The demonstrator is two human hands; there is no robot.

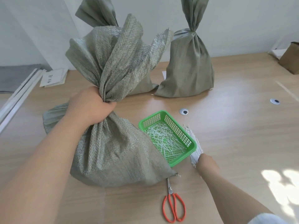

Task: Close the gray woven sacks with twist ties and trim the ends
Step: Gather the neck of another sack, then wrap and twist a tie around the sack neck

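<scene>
A filled gray woven sack [113, 152] stands on the wooden table in front of me. My left hand [92, 105] grips its gathered neck, and the loose top fans out above the fist. My right hand [207, 162] rests on a bundle of white twist ties [193, 146] lying beside a green basket [191, 141]; its fingers are hidden, so the grip cannot be made out. Cut white tie ends lie inside the basket. Orange-handled scissors [174, 206] lie shut on the table near the sack's front corner.
Two more gray sacks stand behind, one at the right [187, 70] cinched at its neck, the other [97, 15] mostly hidden. A cardboard box [290, 59] sits far right. White papers [54, 77] lie far left. Two round cable grommets [183, 111] are set in the tabletop.
</scene>
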